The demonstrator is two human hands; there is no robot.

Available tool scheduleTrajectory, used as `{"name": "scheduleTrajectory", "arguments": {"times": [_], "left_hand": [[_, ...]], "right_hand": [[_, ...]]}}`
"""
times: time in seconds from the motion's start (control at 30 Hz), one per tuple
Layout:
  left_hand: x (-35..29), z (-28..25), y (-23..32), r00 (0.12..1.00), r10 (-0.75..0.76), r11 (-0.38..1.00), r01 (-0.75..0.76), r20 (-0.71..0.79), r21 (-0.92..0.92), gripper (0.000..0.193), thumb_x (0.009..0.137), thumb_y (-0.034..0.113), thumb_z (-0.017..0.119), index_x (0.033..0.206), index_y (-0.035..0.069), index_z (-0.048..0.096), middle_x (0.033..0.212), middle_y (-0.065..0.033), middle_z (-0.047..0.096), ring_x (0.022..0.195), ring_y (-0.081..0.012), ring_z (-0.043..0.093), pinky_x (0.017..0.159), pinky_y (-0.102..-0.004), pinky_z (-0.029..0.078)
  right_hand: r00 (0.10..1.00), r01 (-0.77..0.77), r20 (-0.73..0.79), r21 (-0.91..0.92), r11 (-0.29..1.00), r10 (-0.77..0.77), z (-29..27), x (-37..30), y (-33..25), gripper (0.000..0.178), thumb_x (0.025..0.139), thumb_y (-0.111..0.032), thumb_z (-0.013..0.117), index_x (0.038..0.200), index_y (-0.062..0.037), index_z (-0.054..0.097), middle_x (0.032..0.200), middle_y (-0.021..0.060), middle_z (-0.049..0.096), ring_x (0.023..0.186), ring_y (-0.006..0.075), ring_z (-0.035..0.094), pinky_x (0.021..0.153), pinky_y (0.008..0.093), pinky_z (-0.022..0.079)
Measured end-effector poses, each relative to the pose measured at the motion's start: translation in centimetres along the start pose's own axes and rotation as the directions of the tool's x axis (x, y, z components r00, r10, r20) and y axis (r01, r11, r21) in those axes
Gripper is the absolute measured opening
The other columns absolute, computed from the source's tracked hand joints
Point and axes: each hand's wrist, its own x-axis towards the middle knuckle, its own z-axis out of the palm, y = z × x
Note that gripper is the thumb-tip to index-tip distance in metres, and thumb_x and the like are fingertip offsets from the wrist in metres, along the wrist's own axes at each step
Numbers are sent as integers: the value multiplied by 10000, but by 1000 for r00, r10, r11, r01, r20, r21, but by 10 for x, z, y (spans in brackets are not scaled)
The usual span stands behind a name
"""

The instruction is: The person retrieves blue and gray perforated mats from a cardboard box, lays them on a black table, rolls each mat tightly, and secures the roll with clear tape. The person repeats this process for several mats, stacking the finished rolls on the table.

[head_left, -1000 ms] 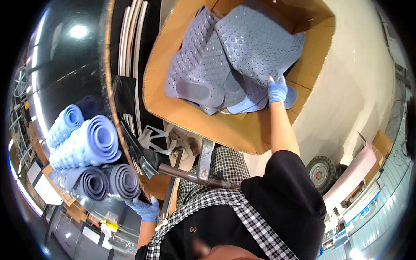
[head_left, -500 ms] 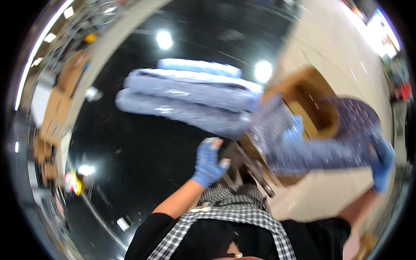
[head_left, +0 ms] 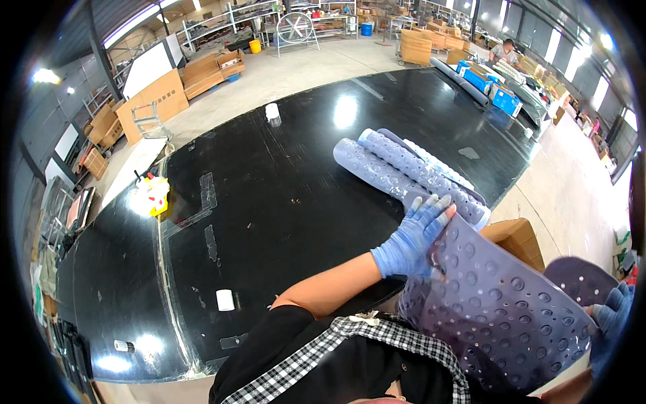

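Observation:
A translucent purple-grey bath mat (head_left: 511,296) with rows of suction cups is stretched between my two hands. My left hand (head_left: 414,239), in a blue glove with bare fingertips showing, grips its upper left edge. At the far right my gloved right hand (head_left: 612,320) holds the other end, partly cut off by the rim. Just beyond my left hand, several similar mats, rolled or folded (head_left: 383,165), lie in a pile on the black table (head_left: 282,222). Behind the held mat a cardboard box (head_left: 518,239) shows in part.
White cylinders (head_left: 225,300) and a yellow item (head_left: 158,195) stand on the table's left side. Blue boxes (head_left: 505,99) and a long grey roll (head_left: 459,81) lie at its far right end, near another person (head_left: 503,52). Cardboard (head_left: 153,108) stands beyond the left edge.
My head view has lifted and swung, showing more of the room. My left hand was apart from the mats and now grips the mat, which is spread out wider. The right hand kept hold of its end.

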Motion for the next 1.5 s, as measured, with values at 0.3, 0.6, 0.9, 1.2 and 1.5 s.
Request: {"name": "scheduleTrajectory", "arguments": {"times": [0.3, 0.6, 0.9, 1.2, 1.5], "left_hand": [[-77, -113, 38, 806, -247, 883, 416, 539, -218, 343, 808, 373, 776, 838, 56, 648, 743, -142, 625, 716, -305, 625, 683, -357, 493], [-207, -165, 69, 430, -857, -58, 467, 284, -882, 411, 928, 308, 684, 1219, 22, 636, 1056, -45, 665, 971, -135, 612, 886, -305, 512], [-423, -173, 65, 87, -627, -229, 929, -774, 290, 492, 764, 250, 810, 1191, 101, 614, 1091, -204, 626, 985, -357, 609, 869, -444, 510], [-496, -201, 28, 39, -570, -281, 929, -821, 239, 746, 713, 120, 798, 1389, 152, 485, 1209, -190, 581, 1098, -387, 566, 975, -476, 467], [-440, -285, 14, -221, -730, -652, 506, -646, 565, 630, 790, 44, 675, 1356, 255, 496, 1269, -101, 564, 1122, -367, 576, 955, -462, 489]], "right_hand": [[947, -76, -302, -543, 836, -110, 26, 55, 32, 455, 753, -224, 712, 1206, -213, 680, 818, 34, 572, 764, 271, 555, 722, 464, 405], [239, 418, -856, -335, 844, -459, -12, 400, -167, 316, 831, -136, 657, 1146, -117, 653, 1129, 148, 556, 1008, 351, 571, 899, 430, 467], [535, 842, -386, 167, 513, -752, 216, 376, -385, 634, 838, -432, 663, 1405, -190, 515, 1506, 139, 376, 1422, 345, 305, 1154, 523, 245], [763, 600, -27, 399, 693, -645, 416, 321, -343, 813, 810, -521, 695, 1505, -231, 391, 1548, 143, 348, 1451, 346, 290, 1172, 502, 226], [737, 649, -334, 593, 477, -588, 453, 343, -347, 270, 877, -362, 648, 1038, -153, 704, 1145, 91, 660, 1070, 287, 623, 900, 421, 505]]}}
